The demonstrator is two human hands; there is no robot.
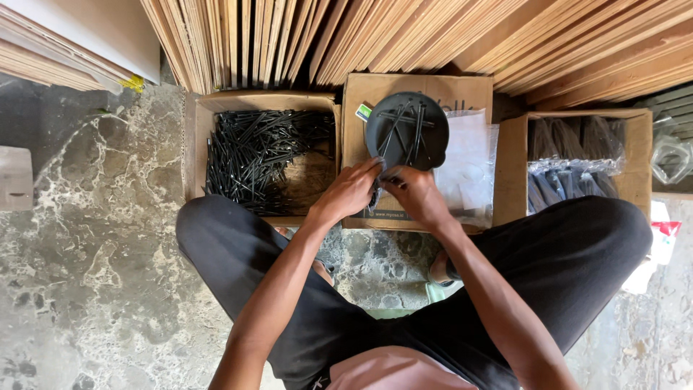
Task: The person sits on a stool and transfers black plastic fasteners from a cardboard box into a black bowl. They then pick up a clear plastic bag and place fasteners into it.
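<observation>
Hands [382,191] work over cardboard [462,90] on marble floor [94,274].

Single head-worn view — looking almost straight down over seated lap, close above both hands. Facing leaning plywood sheets [404,36] at frame top; cardboard boxes [267,155] mid-frame, stone floor [94,274] below — no second view.

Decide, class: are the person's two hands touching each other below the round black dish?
Cannot tell. In the head view the left hand and right hand close on a small black bundle that hides their fingertips.
</observation>
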